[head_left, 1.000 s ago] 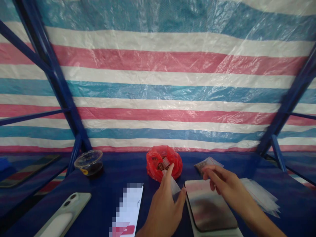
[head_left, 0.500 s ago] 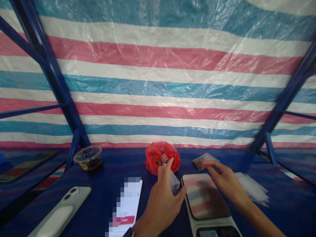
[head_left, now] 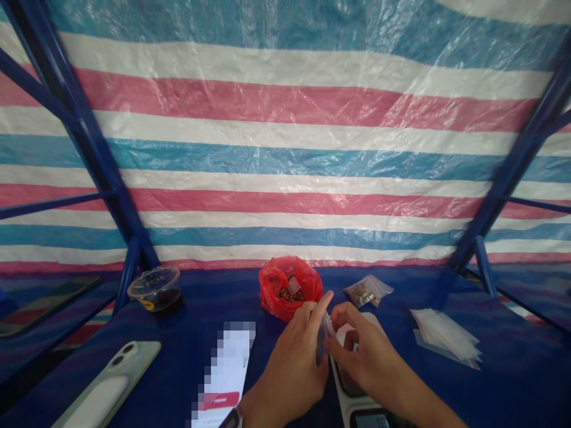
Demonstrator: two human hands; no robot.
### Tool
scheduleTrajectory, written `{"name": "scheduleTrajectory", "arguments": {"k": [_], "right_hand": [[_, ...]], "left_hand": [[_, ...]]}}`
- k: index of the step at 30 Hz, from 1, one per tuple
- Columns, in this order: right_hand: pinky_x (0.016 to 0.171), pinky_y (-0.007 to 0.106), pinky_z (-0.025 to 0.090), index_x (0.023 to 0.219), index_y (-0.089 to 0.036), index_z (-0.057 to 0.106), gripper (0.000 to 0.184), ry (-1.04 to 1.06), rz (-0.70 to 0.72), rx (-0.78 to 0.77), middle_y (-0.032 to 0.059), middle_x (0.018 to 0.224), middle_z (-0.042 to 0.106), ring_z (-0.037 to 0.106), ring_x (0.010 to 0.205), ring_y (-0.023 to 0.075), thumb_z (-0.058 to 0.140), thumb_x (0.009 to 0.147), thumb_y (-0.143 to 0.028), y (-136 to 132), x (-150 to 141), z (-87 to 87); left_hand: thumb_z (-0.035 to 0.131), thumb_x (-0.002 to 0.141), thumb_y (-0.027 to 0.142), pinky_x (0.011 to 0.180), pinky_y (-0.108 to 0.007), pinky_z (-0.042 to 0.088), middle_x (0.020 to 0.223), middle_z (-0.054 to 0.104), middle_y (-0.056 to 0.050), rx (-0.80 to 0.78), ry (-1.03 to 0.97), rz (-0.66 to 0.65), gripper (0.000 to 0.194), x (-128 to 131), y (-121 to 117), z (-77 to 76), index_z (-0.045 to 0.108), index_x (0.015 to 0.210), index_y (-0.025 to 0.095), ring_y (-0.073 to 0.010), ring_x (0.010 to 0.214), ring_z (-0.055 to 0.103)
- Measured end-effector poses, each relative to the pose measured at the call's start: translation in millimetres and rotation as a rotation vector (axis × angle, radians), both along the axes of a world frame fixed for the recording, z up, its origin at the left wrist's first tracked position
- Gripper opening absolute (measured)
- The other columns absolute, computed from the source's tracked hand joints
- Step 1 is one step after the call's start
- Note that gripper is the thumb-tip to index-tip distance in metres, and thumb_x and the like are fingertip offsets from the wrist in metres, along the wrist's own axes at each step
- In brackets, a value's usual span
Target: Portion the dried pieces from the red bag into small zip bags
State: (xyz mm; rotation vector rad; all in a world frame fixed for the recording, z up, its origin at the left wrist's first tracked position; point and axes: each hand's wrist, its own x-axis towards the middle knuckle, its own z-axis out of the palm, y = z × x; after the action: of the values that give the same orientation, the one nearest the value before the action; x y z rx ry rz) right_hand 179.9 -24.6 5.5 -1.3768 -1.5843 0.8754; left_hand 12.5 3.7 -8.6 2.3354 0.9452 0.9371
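Over the left edge of the kitchen scale point(head_left: 341, 393), my left hand point(head_left: 292, 356) holds a small clear zip bag point(head_left: 322, 339), its index finger pointing up along the plastic. My right hand point(head_left: 368, 351) pinches the same bag's edge from the other side. What the bag contains, if anything, is hidden by the fingers. Just beyond my hands sits an open red plastic bag point(head_left: 268, 292) with brown bits and a small clear piece inside. Another zip bag point(head_left: 362, 293) with brownish contents lies behind the scale. Flat zip bags point(head_left: 448, 336) are piled to the right.
A phone with a lit screen point(head_left: 232, 362) lies left of my left hand. Farther left are a pale phone point(head_left: 145, 352) with a white attachment and a lidded clear cup point(head_left: 154, 285) of dark liquid. Blue metal posts point(head_left: 104, 172) and striped sheeting point(head_left: 285, 157) stand behind the blue table.
My right hand has moved left from the filled zip bag to the clear bag in my left hand, and now grips its edge. My left hand has drawn back from the red bag.
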Motion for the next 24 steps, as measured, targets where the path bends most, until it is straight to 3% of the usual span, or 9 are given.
{"name": "scheduleTrajectory", "arguments": {"k": [2, 6, 11, 14, 17, 22, 24], "right_hand": [[0.055, 0.025, 0.044, 0.095, -0.023, 0.063, 0.009, -0.027, -0.008, -0.01, -0.0019, 0.085, 0.071, 0.058, 0.057, 0.0124, 0.062, 0.092, -0.032, 4, 6, 4.8], [0.058, 0.026, 0.046, 0.079, -0.021, 0.072, 0.027, -0.015, -0.036, -0.041, 0.0011, 0.075, 0.074, 0.064, 0.063, 0.0163, 0.063, 0.09, -0.043, 10, 15, 13.7], [0.058, 0.027, 0.047, 0.072, -0.02, 0.074, 0.036, 0.115, -0.081, -0.12, 0.0025, 0.071, 0.075, 0.066, 0.063, 0.0183, 0.075, 0.076, -0.056, 13, 11, 11.2], [0.053, 0.025, 0.04, 0.066, -0.021, 0.067, 0.04, 0.169, -0.114, -0.156, 0.0001, 0.063, 0.07, 0.06, 0.057, 0.0151, 0.081, 0.067, -0.059, 12, 6, 11.8], [0.048, 0.023, 0.033, 0.062, -0.022, 0.062, 0.043, 0.206, -0.112, -0.171, -0.003, 0.057, 0.062, 0.052, 0.053, 0.0122, 0.082, 0.068, -0.06, 9, 2, 15.3], [0.043, 0.024, 0.028, 0.063, -0.024, 0.059, 0.046, 0.241, -0.123, -0.15, -0.0049, 0.054, 0.052, 0.045, 0.049, 0.0116, 0.077, 0.071, -0.066, 6, -1, 16.6], [0.043, 0.025, 0.029, 0.062, -0.024, 0.06, 0.048, 0.216, -0.117, -0.138, -0.0041, 0.054, 0.052, 0.047, 0.05, 0.0125, 0.075, 0.073, -0.068, 6, -1, 15.8]], "left_hand": [[0.057, 0.075, -0.001, 0.122, -0.049, 0.043, 0.157, 0.052, -0.012, -0.016, -0.007, -0.001, 0.1, -3, 0, 2.5, 0.025, 0.165, 0.031, -0.0278, 0.146, 0.052], [0.059, 0.077, 0.002, 0.123, -0.051, 0.042, 0.154, 0.055, -0.012, -0.026, 0.025, 0.044, 0.095, -6, -1, 7.1, 0.032, 0.164, 0.029, -0.0302, 0.144, 0.052], [0.081, 0.08, 0.027, 0.123, -0.064, 0.036, 0.157, 0.052, -0.016, 0.024, 0.034, 0.185, 0.09, -1, -2, 2.5, 0.039, 0.16, 0.023, -0.0408, 0.148, 0.044], [0.074, 0.092, 0.035, 0.118, -0.063, 0.043, 0.149, 0.06, -0.018, 0.018, -0.011, 0.236, 0.064, 3, -2, -2.3, 0.05, 0.149, 0.018, -0.0385, 0.141, 0.053], [0.067, 0.098, 0.03, 0.116, -0.057, 0.047, 0.143, 0.065, -0.014, 0.005, -0.053, 0.207, 0.047, 4, -2, -3.0, 0.055, 0.142, 0.019, -0.0327, 0.136, 0.058], [0.083, 0.084, 0.025, 0.123, -0.059, 0.04, 0.16, 0.052, -0.015, -0.024, -0.054, 0.156, 0.083, 6, -3, -1.7, 0.042, 0.156, 0.021, -0.0345, 0.15, 0.045], [0.084, 0.083, 0.023, 0.122, -0.059, 0.041, 0.157, 0.055, -0.016, -0.02, -0.038, 0.167, 0.082, 7, -3, -1.5, 0.044, 0.155, 0.02, -0.035, 0.148, 0.048]]}}
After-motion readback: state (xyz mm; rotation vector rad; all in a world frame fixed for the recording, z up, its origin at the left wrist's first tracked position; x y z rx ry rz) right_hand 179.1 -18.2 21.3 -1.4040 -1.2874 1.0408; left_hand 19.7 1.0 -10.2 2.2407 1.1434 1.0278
